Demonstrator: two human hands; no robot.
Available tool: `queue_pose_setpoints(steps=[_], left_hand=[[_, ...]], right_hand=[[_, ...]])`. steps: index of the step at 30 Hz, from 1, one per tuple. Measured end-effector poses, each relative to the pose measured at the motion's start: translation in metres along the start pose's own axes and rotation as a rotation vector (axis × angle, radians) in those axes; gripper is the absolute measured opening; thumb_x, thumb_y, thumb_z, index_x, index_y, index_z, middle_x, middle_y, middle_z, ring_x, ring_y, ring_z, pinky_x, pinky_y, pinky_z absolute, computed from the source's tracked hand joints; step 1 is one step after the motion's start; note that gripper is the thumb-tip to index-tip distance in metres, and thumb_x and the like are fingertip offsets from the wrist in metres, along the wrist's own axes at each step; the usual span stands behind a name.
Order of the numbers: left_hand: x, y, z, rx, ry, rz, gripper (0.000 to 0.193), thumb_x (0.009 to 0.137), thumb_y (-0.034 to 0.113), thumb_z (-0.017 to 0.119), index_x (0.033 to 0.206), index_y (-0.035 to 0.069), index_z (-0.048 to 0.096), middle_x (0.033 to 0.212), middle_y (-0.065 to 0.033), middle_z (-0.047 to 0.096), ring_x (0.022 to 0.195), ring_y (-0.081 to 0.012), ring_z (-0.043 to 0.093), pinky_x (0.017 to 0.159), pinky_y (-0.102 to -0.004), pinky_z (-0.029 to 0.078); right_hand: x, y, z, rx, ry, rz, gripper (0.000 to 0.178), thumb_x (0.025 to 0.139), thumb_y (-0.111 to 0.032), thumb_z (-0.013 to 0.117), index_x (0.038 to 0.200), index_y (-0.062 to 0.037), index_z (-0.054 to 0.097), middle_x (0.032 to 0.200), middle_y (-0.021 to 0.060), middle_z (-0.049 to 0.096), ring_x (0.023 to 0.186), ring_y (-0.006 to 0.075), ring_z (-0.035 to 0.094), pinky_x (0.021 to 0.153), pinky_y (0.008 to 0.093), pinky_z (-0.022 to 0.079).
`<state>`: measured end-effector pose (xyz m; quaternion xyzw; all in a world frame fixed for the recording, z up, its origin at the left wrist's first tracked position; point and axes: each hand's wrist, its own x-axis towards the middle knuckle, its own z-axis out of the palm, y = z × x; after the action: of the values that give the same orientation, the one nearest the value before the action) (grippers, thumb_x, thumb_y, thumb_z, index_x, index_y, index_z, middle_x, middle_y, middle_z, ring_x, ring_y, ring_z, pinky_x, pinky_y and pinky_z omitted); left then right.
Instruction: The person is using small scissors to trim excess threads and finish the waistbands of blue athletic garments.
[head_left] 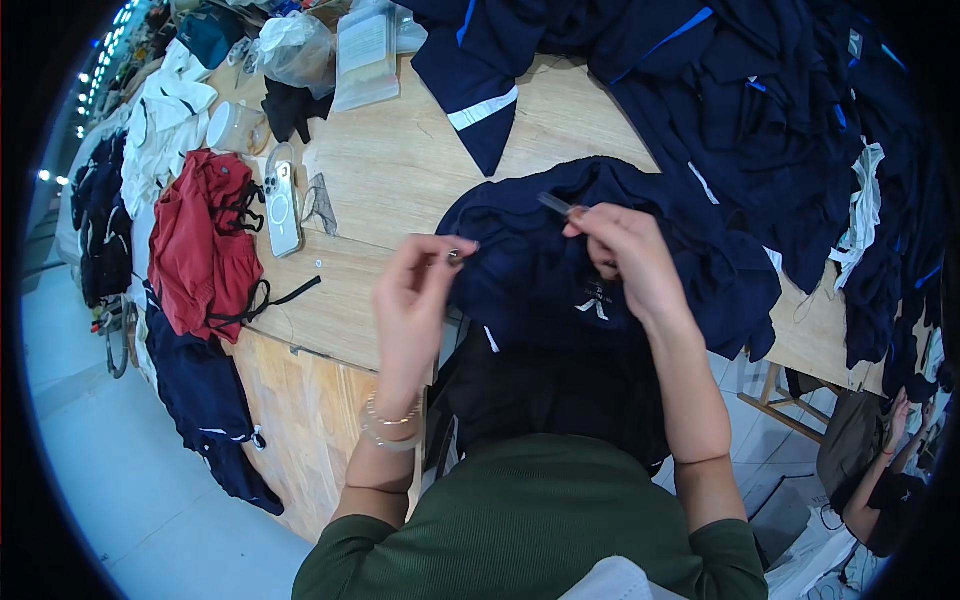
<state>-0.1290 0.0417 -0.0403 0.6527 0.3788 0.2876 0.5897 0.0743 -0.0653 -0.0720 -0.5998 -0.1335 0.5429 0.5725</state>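
A navy blue garment (540,300) with a small white print lies bunched at the table's near edge and over my lap. Above its left side is my left hand (412,300), its thumb and fingers pinched on a small dark, metallic-looking piece (455,256) too small to name. My right hand (630,255) is raised over the garment's middle, fingers closed round a thin, partly see-through stick (554,204) that points up and left. What kind of tool the stick is, I cannot tell. The two hands are apart.
A wooden table (370,180) bears a heap of navy garments (730,100) at the far right. To the left are a red garment (205,250) with black cords, a phone (283,205), a clear tub (236,128) and plastic packets (366,60). Another person's arm (880,460) shows at the right.
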Motion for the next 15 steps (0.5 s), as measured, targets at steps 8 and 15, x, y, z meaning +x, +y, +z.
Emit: queue_pose_setpoints(steps=[8,15], left_hand=[[0.002,0.018,-0.065,0.905,-0.009,-0.288,0.011,0.091,0.000,0.057,0.102,0.000,0.060,0.083,-0.0100,0.061,0.077,-0.0224,0.063,0.071,-0.0314,0.050],[0.005,0.005,0.020,0.457,-0.014,0.020,0.008,0.086,0.002,0.066,0.093,0.000,0.067,0.087,-0.0116,0.061,0.072,-0.0195,0.064,0.062,-0.0285,0.049]], right_hand=[[-0.004,-0.018,-0.024,0.172,0.100,-0.121,0.029,0.096,-0.026,0.057,0.085,-0.0003,0.065,0.055,-0.0070,0.037,0.047,0.0017,0.026,0.045,0.0215,0.018],[-0.002,-0.014,-0.026,0.160,0.112,-0.151,0.028,0.097,-0.026,0.056,0.088,-0.0003,0.064,0.056,-0.0065,0.037,0.048,0.0014,0.027,0.046,0.0208,0.019]])
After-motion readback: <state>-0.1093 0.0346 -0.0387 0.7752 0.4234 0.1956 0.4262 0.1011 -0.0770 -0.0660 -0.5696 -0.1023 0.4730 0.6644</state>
